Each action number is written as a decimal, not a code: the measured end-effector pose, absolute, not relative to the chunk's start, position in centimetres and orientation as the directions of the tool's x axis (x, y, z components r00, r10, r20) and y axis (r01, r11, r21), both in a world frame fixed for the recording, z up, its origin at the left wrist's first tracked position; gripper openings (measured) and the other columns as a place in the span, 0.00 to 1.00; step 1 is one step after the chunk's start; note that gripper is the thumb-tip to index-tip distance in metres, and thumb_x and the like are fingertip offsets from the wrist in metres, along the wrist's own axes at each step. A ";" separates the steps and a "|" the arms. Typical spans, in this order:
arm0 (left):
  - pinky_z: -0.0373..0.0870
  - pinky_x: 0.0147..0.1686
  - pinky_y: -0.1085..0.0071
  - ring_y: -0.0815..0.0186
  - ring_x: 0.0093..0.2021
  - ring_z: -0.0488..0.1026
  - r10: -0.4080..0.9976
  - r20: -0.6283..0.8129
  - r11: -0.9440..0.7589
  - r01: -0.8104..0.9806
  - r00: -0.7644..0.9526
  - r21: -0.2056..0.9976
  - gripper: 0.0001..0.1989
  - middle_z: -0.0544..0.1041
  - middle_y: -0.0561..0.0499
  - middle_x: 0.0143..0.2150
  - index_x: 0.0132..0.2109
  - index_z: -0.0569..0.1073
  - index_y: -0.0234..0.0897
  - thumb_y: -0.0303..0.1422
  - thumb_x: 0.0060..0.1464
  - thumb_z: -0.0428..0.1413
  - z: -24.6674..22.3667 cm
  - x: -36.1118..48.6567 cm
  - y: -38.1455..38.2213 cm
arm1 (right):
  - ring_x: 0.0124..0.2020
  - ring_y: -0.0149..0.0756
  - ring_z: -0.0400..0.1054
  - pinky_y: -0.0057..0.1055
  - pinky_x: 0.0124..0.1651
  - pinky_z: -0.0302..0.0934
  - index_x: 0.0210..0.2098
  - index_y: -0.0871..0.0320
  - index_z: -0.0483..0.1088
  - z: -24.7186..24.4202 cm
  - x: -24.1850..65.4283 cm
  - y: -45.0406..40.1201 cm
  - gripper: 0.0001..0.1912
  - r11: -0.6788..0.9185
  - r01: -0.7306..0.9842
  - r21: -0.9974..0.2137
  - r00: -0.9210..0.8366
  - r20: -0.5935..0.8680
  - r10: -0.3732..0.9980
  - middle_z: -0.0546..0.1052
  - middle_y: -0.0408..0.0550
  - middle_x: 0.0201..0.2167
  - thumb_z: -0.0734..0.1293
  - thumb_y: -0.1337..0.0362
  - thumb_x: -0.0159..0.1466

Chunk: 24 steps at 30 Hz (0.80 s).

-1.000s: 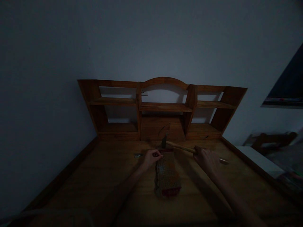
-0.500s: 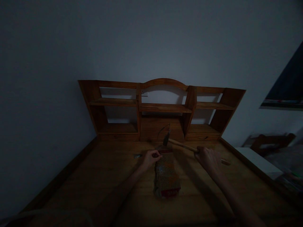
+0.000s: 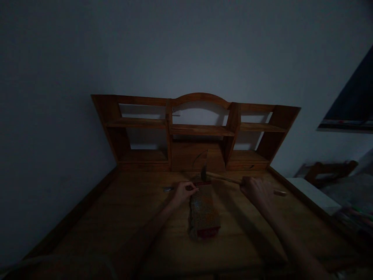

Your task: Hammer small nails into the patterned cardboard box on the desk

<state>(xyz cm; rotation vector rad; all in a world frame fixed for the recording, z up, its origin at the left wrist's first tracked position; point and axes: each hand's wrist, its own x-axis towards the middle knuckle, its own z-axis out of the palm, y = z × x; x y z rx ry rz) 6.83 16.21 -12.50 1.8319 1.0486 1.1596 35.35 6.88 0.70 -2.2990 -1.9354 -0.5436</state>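
My right hand (image 3: 256,188) is wrapped around the wooden handle of a hammer (image 3: 223,178). The hammer's dark head hangs just above the far end of a worn brown block with red ends (image 3: 205,208), which lies on the wooden desk. At the block's far left edge my left hand (image 3: 185,191) is closed in a pinch, thumb against finger. What sits between those fingertips is too small and dark to make out. A few small shiny metal pieces (image 3: 168,189) lie on the desk left of my left hand.
A wooden shelf unit (image 3: 201,130) stands along the desk's back edge against the wall. Raised rims (image 3: 303,204) run along the desk's sides. Beyond the right rim are a white surface (image 3: 316,194) and a wooden chair back (image 3: 332,171). The room is dim.
The hammer head has come down slightly toward the block, and its handle lies flatter. My left hand keeps its pinch at the block's edge. The whole view has shifted a little.
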 end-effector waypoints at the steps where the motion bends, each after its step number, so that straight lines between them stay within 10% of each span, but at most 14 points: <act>1: 0.65 0.31 0.74 0.66 0.29 0.72 0.900 0.347 -0.412 0.254 0.266 0.875 0.12 0.78 0.50 0.27 0.27 0.77 0.34 0.40 0.46 0.62 -12.5 6.8 16.2 | 0.29 0.45 0.73 0.32 0.30 0.51 0.31 0.56 0.76 0.8 35.2 6.8 0.15 -0.192 0.966 0.174 0.128 0.324 0.937 0.78 0.55 0.27 0.59 0.60 0.61; 24: 0.69 0.32 0.70 0.63 0.31 0.74 0.918 0.335 -0.388 0.314 0.212 0.866 0.14 0.80 0.48 0.29 0.29 0.79 0.33 0.42 0.43 0.64 -12.8 6.8 16.3 | 0.31 0.43 0.73 0.30 0.30 0.49 0.31 0.56 0.75 -2.3 33.9 6.2 0.13 -0.134 0.987 0.087 0.110 0.242 0.964 0.78 0.55 0.28 0.61 0.58 0.60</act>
